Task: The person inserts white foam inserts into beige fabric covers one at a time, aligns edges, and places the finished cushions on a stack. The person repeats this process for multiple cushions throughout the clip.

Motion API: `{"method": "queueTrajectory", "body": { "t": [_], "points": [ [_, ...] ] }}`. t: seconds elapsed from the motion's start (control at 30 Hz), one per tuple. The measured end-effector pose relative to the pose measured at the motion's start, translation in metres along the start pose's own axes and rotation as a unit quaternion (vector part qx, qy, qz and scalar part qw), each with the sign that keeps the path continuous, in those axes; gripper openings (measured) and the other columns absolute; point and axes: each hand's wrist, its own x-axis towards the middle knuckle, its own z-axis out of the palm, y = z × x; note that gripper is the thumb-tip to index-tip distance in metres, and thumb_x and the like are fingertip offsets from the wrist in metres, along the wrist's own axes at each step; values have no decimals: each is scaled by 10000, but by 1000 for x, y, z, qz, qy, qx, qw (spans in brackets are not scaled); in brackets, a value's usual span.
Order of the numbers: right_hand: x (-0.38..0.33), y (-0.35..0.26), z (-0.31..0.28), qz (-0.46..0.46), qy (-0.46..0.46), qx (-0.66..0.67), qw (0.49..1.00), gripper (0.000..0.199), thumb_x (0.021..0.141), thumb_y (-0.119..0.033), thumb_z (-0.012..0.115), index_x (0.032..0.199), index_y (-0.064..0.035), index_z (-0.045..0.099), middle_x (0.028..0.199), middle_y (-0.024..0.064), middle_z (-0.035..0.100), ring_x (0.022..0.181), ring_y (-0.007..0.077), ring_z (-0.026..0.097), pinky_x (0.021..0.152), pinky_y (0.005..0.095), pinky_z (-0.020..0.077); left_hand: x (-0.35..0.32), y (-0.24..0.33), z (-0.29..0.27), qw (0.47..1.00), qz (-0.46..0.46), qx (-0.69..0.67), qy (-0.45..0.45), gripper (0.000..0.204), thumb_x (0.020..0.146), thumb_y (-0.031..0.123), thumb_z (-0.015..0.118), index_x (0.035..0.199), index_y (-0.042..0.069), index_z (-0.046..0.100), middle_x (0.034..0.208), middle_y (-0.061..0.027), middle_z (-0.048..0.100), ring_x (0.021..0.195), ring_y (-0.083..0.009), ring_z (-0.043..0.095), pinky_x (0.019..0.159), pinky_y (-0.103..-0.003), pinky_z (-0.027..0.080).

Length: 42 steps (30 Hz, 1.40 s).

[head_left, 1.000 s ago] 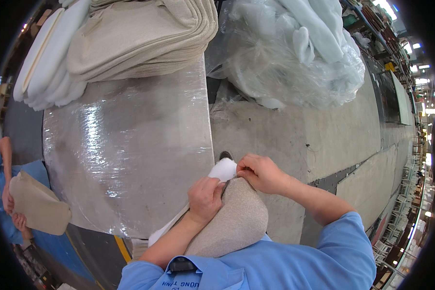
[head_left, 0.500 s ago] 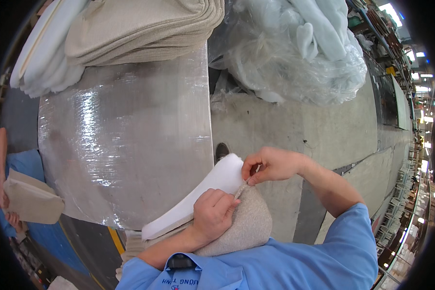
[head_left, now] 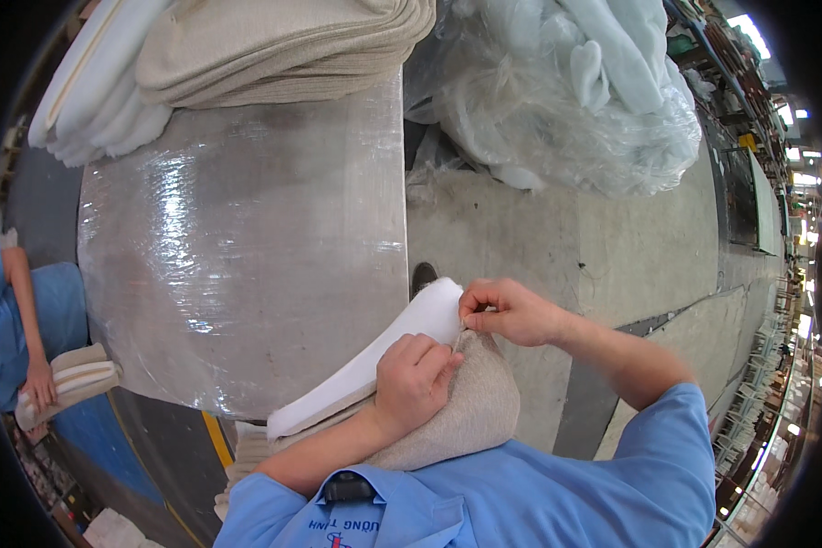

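The bench (head_left: 247,274), wrapped in shiny film, carries stacked covers (head_left: 283,46) at its far edge. A clear bag (head_left: 566,110) beside it holds white foam pieces. Near the bench's near corner, the beige cover (head_left: 475,411) half holds a white foam pad (head_left: 374,365). The left hand (head_left: 414,379) presses closed on the cover. The right hand (head_left: 507,312) pinches its opening edge; that thin pinch could slip, I think, and the pad may bunch.

The left hand (head_left: 416,379) is curled, knuckles up, its forearm running in from the near left. The right hand (head_left: 507,312) pinches with fingertips, its elbow bent at right.
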Motion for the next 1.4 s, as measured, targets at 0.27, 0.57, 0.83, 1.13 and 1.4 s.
{"method": "queueTrajectory", "body": {
  "t": [0.27, 0.57, 0.83, 1.13, 1.4],
  "points": [
    [-7, 13, -17, 81, -54, 15, 995, 164, 1011, -170, 728, 1026, -7, 714, 1089, 53, 665, 890, 152, 657, 767, 305, 537, 16, -19, 10, 978, -182, -71, -74, 174, 1000, 175, 707, 959, 8, 684, 925, -138, 628, 827, -358, 653, 738, -434, 523],
    [0, 45, 11, 32, 168, -88, 981, 151, 967, -181, 751, 1032, -47, 731, 953, 84, 730, 844, 200, 673, 775, 375, 541, 36, -63, 43, 980, -141, 2, -143, 257, 1063, 224, 593, 1065, -23, 664, 1166, -216, 675, 1074, -394, 653, 930, -462, 515],
    [18, 84, 18, 129, 234, 129, 955, 128, 983, -151, 742, 942, -31, 731, 897, 41, 730, 809, 140, 627, 744, 342, 522, 61, -67, 56, 922, -260, 66, -279, 331, 1089, 281, 528, 994, -27, 603, 1050, -271, 683, 1028, -469, 649, 884, -551, 492],
    [38, 105, 24, 189, 221, 324, 900, 111, 1032, -139, 701, 975, -45, 714, 890, 42, 698, 815, 126, 616, 719, 340, 522, 67, -87, 75, 920, -247, 134, -273, 317, 1087, 250, 517, 961, -20, 627, 935, -287, 695, 928, -498, 678, 813, -599, 502],
    [63, 131, 21, 166, 165, 431, 871, 57, 1005, -94, 704, 954, -70, 693, 890, 11, 685, 781, 114, 622, 702, 319, 532, 77, -99, 76, 907, -276, 153, -277, 361, 1061, 299, 567, 923, -21, 661, 933, -294, 707, 919, -496, 689, 804, -585, 516]
  ]
}}
